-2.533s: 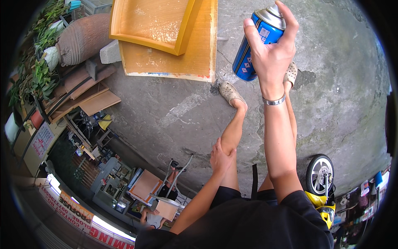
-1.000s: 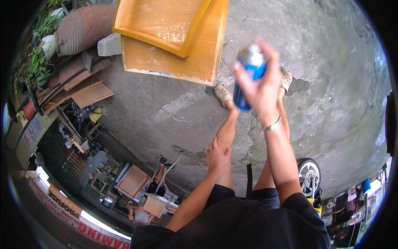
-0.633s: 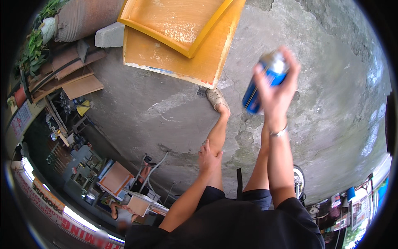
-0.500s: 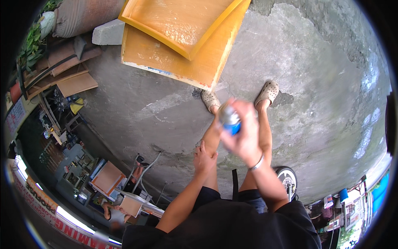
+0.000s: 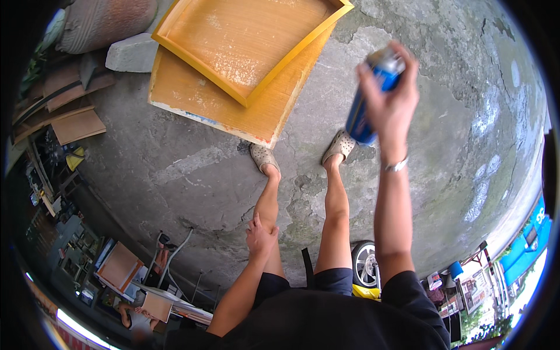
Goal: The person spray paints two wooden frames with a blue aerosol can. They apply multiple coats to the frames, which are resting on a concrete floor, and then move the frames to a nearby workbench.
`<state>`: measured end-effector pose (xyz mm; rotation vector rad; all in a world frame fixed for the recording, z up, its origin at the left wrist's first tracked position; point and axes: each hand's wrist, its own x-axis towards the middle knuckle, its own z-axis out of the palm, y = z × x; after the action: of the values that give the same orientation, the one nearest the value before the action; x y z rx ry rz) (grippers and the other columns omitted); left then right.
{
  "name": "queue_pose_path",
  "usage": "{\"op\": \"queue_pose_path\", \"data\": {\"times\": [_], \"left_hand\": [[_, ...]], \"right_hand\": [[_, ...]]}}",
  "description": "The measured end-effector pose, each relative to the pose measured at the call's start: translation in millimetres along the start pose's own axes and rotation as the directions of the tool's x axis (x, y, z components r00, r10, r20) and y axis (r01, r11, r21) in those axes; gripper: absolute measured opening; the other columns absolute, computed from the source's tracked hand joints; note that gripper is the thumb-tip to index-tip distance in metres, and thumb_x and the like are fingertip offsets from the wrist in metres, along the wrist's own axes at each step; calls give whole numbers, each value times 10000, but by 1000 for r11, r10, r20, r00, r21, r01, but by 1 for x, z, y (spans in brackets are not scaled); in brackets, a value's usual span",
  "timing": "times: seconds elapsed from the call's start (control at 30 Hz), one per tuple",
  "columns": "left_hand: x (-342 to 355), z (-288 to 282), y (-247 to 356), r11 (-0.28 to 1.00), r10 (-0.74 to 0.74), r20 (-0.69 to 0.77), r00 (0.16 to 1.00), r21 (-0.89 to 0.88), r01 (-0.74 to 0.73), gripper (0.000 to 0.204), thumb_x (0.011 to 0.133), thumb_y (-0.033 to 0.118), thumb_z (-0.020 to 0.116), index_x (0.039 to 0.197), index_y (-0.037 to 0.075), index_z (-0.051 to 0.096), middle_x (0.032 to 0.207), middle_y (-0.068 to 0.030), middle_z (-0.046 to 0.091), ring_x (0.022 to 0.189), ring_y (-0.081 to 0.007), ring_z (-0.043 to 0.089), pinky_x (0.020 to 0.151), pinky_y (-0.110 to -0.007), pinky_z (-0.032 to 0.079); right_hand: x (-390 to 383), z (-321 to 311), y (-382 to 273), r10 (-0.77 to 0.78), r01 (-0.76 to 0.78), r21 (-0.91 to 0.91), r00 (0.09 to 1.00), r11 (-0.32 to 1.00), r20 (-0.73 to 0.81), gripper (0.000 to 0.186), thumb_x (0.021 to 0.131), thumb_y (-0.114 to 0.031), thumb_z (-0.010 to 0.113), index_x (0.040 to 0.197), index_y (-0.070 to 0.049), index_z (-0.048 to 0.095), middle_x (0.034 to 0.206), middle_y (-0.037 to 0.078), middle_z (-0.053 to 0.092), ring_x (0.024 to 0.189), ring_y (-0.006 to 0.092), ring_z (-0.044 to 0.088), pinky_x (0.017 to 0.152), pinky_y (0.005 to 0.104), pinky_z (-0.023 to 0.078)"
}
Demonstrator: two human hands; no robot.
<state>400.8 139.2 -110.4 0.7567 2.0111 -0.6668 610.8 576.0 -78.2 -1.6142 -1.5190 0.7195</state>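
Observation:
My right hand (image 5: 392, 96) is wrapped round a blue spray can (image 5: 363, 119) with a silvery top. It holds the can tilted above the ground, right of a yellow-painted wooden frame with a raised rim (image 5: 281, 62). The frame rests on a larger yellow-brown board (image 5: 262, 121) with a white, paint-marked edge. Pale grainy patches show on the frame's inner panel. My left hand (image 5: 261, 237) lies on my left knee, its fingers loosely apart and nothing in them.
Cracked grey concrete (image 5: 192, 169) surrounds my feet. A concrete block (image 5: 129, 53) and a large clay pot (image 5: 108, 22) stand at the far left, with wood scraps (image 5: 79, 124) nearer. A wheel (image 5: 366, 265) is beside my right thigh. Someone with a brown panel (image 5: 156, 307) is at the lower left.
My right hand has swung up, away and to the right with the spray can, from above my legs. My left hand stays on the knee. The whole view has shifted somewhat.

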Motion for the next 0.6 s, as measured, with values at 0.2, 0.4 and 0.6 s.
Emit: {"op": "queue_pose_path", "data": {"times": [0.2, 0.4, 0.6], "left_hand": [[3, 0, -1, 998, 26, -9, 1000, 56, -25, 950, 831, 465, 804, 1583, 125, 336, 1418, -199, 528, 1208, -448, 598, 941, -522, 577], [4, -3, -1, 997, 1, -4, 1000, 75, -1, 954, 818, 475, 808, 1583, 143, 345, 1411, -191, 536, 1191, -438, 608, 947, -510, 570], [6, -5, 12, 990, 23, 7, 1000, 140, -23, 941, 824, 468, 808, 1567, 116, 350, 1391, -195, 542, 1172, -430, 616, 945, -505, 562]], "right_hand": [[92, -43, 53, -86, -7, -314, 956, 949, -282, 760, 846, -518, 832, 1427, -121, 544, 1142, 192, 718, 966, 269, 741, 824, 409, 617], [17, -14, 21, 19, -31, -77, 989, 997, -145, 631, 878, -374, 841, 1377, -114, 557, 1022, 161, 755, 824, 244, 758, 736, 371, 631], [-145, 9, -46, 62, -93, 71, 931, 993, 360, 685, 798, -271, 840, 1418, -177, 564, 1120, 154, 616, 908, 334, 672, 784, 411, 597]]}}
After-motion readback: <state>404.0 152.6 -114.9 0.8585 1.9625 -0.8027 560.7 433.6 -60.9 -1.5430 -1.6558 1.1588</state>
